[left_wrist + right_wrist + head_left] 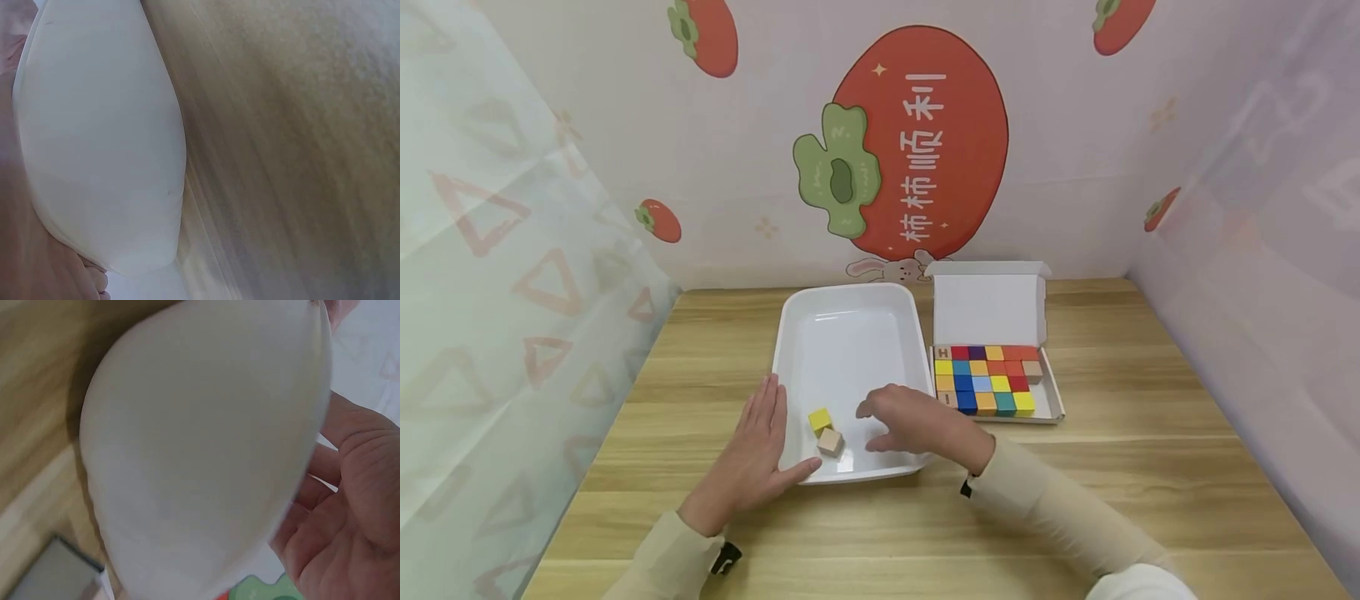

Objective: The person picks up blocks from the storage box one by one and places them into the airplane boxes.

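A white tray (852,292) lies on the table with two small cubes near its front left corner. One is a yellow cube (819,421); a plain wooden cube (831,442) touches or nearly touches it. My left hand (752,462) rests along the tray's left rim, fingers straight and thumb over the front edge. Over the right part of the tray is my right hand (917,421), fingers loosely bent and spread from the thumb, nothing visible between them. In the right wrist view the tray's outer wall (200,450) covers part of the right hand (350,512).
Right of the tray stands an open white box (988,308), lid raised, holding rows of coloured wooden cubes (981,383). A plain cube (1032,372) sits at the rows' right end. The wooden table (1150,433) meets printed cloth walls (760,167) at the back and sides.
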`<control>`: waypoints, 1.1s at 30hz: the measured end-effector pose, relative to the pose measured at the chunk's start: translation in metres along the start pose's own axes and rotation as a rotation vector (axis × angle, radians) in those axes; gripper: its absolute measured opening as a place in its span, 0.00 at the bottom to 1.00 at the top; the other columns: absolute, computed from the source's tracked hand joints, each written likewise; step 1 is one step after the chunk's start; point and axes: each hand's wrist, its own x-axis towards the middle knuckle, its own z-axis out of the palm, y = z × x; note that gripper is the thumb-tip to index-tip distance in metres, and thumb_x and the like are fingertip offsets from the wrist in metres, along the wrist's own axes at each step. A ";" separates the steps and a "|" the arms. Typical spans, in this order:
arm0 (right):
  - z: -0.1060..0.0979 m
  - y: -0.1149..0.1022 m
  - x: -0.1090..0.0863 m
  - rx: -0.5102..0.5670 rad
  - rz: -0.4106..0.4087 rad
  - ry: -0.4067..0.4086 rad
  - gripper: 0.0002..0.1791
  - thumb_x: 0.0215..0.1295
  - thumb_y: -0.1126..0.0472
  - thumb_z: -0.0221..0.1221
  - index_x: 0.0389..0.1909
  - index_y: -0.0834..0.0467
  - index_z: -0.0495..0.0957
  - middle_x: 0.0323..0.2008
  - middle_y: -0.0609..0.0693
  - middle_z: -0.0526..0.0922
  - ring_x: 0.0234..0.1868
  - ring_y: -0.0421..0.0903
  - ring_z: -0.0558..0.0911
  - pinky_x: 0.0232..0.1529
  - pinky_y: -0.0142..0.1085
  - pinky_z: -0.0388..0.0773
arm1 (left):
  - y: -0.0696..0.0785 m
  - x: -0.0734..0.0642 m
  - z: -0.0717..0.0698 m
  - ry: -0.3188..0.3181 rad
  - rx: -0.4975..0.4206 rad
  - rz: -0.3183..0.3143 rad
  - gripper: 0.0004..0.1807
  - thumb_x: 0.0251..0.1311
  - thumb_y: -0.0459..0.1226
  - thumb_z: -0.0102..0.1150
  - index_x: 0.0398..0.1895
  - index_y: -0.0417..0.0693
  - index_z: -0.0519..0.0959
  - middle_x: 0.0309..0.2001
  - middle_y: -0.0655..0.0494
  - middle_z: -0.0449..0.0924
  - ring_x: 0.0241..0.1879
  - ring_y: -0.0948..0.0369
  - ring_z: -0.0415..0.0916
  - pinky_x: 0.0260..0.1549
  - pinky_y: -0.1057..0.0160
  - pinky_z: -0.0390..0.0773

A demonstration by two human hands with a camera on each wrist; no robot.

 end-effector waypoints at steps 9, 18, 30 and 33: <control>0.028 -0.013 0.026 -0.020 -0.019 0.063 0.21 0.64 0.51 0.75 0.53 0.57 0.89 0.47 0.47 0.92 0.37 0.38 0.82 0.42 0.28 0.83 | -0.002 0.000 -0.001 0.018 0.027 0.014 0.64 0.65 0.66 0.58 0.83 0.26 0.43 0.85 0.29 0.35 0.86 0.36 0.35 0.82 0.36 0.49; 0.040 -0.027 0.039 0.004 -0.002 0.159 0.10 0.64 0.54 0.74 0.35 0.57 0.88 0.22 0.40 0.79 0.22 0.34 0.67 0.21 0.24 0.62 | -0.002 0.000 0.000 0.031 0.024 0.019 0.63 0.66 0.65 0.58 0.83 0.26 0.43 0.85 0.30 0.36 0.86 0.36 0.35 0.83 0.36 0.49; 0.043 -0.029 0.041 0.030 0.012 0.169 0.08 0.65 0.57 0.73 0.30 0.56 0.86 0.18 0.38 0.74 0.20 0.34 0.66 0.20 0.24 0.62 | -0.002 -0.001 0.001 0.036 0.019 0.021 0.63 0.66 0.64 0.58 0.83 0.27 0.43 0.85 0.31 0.35 0.86 0.36 0.36 0.81 0.35 0.51; 0.038 -0.028 0.037 0.056 0.029 0.153 0.09 0.64 0.55 0.74 0.31 0.56 0.87 0.19 0.38 0.75 0.21 0.34 0.67 0.21 0.25 0.63 | -0.002 0.000 0.001 0.031 0.021 0.017 0.63 0.66 0.65 0.58 0.83 0.27 0.43 0.85 0.31 0.35 0.86 0.37 0.35 0.81 0.35 0.52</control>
